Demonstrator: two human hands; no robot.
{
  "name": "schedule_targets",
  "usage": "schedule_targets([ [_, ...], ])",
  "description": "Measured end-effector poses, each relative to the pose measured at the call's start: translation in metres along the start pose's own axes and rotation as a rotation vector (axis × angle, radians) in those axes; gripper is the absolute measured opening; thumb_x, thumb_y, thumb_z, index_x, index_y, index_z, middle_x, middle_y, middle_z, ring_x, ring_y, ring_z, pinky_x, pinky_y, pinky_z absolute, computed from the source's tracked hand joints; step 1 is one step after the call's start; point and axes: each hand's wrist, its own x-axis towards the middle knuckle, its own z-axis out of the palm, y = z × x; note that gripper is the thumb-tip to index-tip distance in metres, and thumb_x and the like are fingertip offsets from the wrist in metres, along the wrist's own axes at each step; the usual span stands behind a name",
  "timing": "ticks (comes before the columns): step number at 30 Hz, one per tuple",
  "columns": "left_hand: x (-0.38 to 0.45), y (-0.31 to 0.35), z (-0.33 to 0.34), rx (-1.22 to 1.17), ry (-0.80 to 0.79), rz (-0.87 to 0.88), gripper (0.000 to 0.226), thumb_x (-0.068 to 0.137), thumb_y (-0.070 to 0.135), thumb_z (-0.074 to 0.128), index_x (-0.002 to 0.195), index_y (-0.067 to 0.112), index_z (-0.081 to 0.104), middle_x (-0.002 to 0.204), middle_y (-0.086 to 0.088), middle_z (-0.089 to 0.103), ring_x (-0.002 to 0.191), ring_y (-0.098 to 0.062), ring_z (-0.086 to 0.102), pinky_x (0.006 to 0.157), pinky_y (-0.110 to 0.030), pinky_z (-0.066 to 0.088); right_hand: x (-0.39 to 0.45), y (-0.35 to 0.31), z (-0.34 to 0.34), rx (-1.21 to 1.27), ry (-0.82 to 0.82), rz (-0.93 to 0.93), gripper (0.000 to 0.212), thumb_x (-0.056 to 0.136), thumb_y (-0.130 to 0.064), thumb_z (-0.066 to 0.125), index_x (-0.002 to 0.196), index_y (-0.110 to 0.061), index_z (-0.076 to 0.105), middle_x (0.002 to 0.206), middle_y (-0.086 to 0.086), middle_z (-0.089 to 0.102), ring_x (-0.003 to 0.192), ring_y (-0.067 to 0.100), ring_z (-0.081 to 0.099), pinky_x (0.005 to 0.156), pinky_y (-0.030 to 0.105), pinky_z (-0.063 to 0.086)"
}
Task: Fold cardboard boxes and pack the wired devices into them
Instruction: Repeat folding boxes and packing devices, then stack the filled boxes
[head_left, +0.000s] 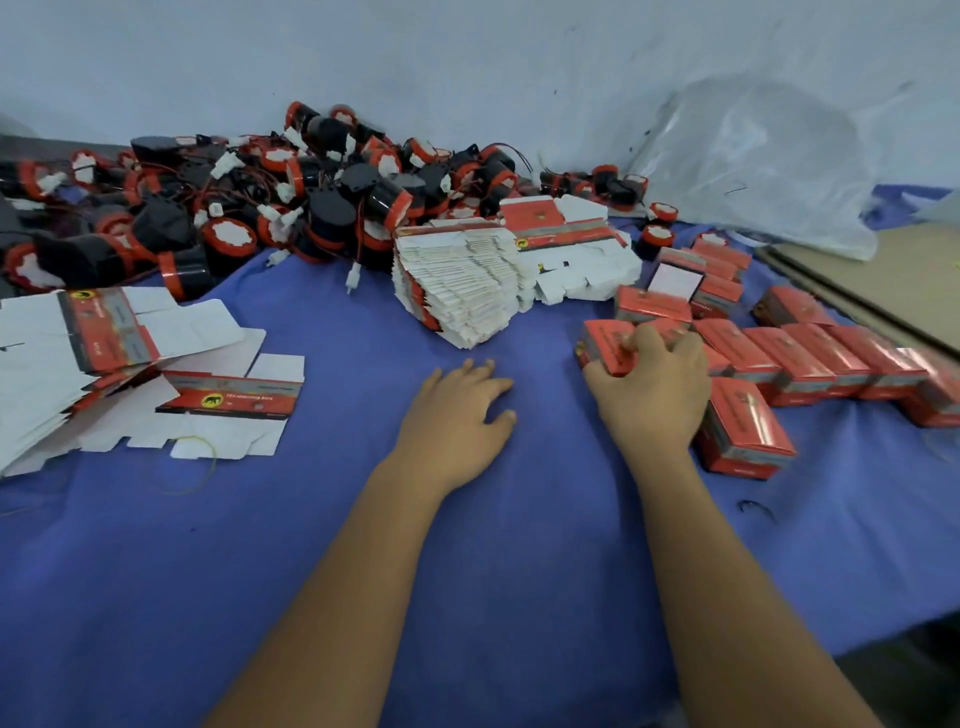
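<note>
One packed box (610, 347) gripped by curled right hand (652, 387), just left of the finished row (810, 364); left hand (460, 410) empty, spread flat, nearer the flat blanks (457, 291).

Both bare forearms reach forward from the lower edge of the view, the left one angled up from the lower left, the right one from the lower right, converging slightly. The left hand (460, 402) lies palm down, its fingers (480, 371) loosely spread and only slightly bent, the thumb pointing off to the right; it holds nothing. The right hand (652, 387) is farther forward and to the right, back of the hand up, wrist nearly straight. Its fingers (670, 338) curl over the top of a red box (608, 345) while the thumb presses the near side, so the hand grips it.
</note>
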Motion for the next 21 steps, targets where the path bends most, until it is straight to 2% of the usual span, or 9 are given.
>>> schedule_targets([
  [5, 0.0, 0.0, 0.005, 0.004, 0.047, 0.004, 0.047, 0.102, 0.036, 0.043, 0.148, 0.028, 0.041, 0.163, 0.004, 0.023, 0.151, -0.014, 0.014, 0.121, -0.034, 0.001, 0.027, 0.025, -0.005, -0.056, 0.04, 0.26, 0.04, 0.082, -0.031, 0.069, 0.112, -0.006, 0.063, 0.128, 0.025, 0.045, 0.123, 0.042, 0.039, 0.103, 0.045, 0.028],
  [7, 0.0, 0.001, 0.006, 0.013, 0.06, -0.001, 0.046, 0.102, 0.036, 0.043, 0.147, 0.029, 0.042, 0.163, 0.004, 0.025, 0.151, -0.014, 0.015, 0.121, -0.035, 0.002, 0.03, 0.014, -0.003, -0.082, 0.064, 0.312, 0.038, 0.08, -0.025, 0.068, 0.111, -0.002, 0.061, 0.139, 0.025, 0.038, 0.131, 0.043, 0.032, 0.109, 0.048, 0.021],
  [9, 0.0, 0.002, 0.006, 0.018, 0.066, -0.003, 0.045, 0.102, 0.033, 0.044, 0.146, 0.027, 0.045, 0.161, 0.002, 0.029, 0.151, -0.016, 0.018, 0.121, -0.034, 0.005, 0.029, -0.01, 0.0, -0.043, 0.13, 0.295, 0.043, 0.079, -0.021, 0.065, 0.117, -0.004, 0.057, 0.149, 0.021, 0.029, 0.138, 0.041, 0.024, 0.112, 0.05, 0.016],
  [12, -0.003, 0.003, 0.001, -0.191, 0.196, -0.059, 0.039, 0.099, 0.014, 0.046, 0.138, 0.016, 0.055, 0.149, -0.004, 0.044, 0.142, -0.021, 0.033, 0.115, -0.028, 0.023, 0.023, -0.052, 0.009, 0.072, 0.155, 0.137, 0.055, 0.081, -0.024, 0.063, 0.133, -0.012, 0.049, 0.152, 0.016, 0.027, 0.141, 0.038, 0.021, 0.111, 0.047, 0.016],
  [14, -0.004, 0.002, -0.007, -0.466, 0.352, -0.205, 0.04, 0.094, 0.003, 0.044, 0.128, 0.016, 0.061, 0.136, 0.001, 0.053, 0.123, -0.014, 0.048, 0.095, -0.017, 0.038, 0.019, -0.081, 0.018, 0.1, 0.079, 0.018, 0.058, 0.082, -0.027, 0.064, 0.136, -0.015, 0.048, 0.15, 0.014, 0.03, 0.14, 0.035, 0.023, 0.109, 0.043, 0.017],
  [15, -0.005, 0.001, -0.012, -0.587, 0.428, -0.289, 0.041, 0.092, 0.0, 0.042, 0.122, 0.02, 0.063, 0.129, 0.003, 0.056, 0.113, -0.013, 0.052, 0.087, -0.017, 0.041, 0.017, -0.095, 0.024, 0.108, 0.039, -0.049, 0.057, 0.082, -0.026, 0.064, 0.136, -0.016, 0.049, 0.148, 0.013, 0.032, 0.138, 0.033, 0.025, 0.107, 0.042, 0.017],
  [18, 0.0, -0.011, -0.027, -0.721, 0.53, -0.432, 0.038, 0.088, -0.002, 0.04, 0.106, 0.025, 0.06, 0.118, 0.0, 0.06, 0.1, -0.024, 0.06, 0.084, -0.038, 0.05, 0.012, -0.137, 0.045, 0.091, -0.07, -0.298, 0.051, 0.081, -0.016, 0.06, 0.131, -0.016, 0.053, 0.141, 0.008, 0.039, 0.13, 0.029, 0.033, 0.102, 0.035, 0.019],
  [21, 0.01, -0.034, -0.04, -0.764, 0.609, -0.471, 0.033, 0.088, -0.002, 0.045, 0.112, 0.012, 0.063, 0.112, -0.008, 0.066, 0.101, -0.028, 0.063, 0.089, -0.049, 0.051, 0.017, -0.177, 0.071, 0.049, -0.236, -0.611, 0.039, 0.085, -0.007, 0.051, 0.123, -0.014, 0.057, 0.132, 0.005, 0.049, 0.123, 0.025, 0.041, 0.098, 0.03, 0.023],
])
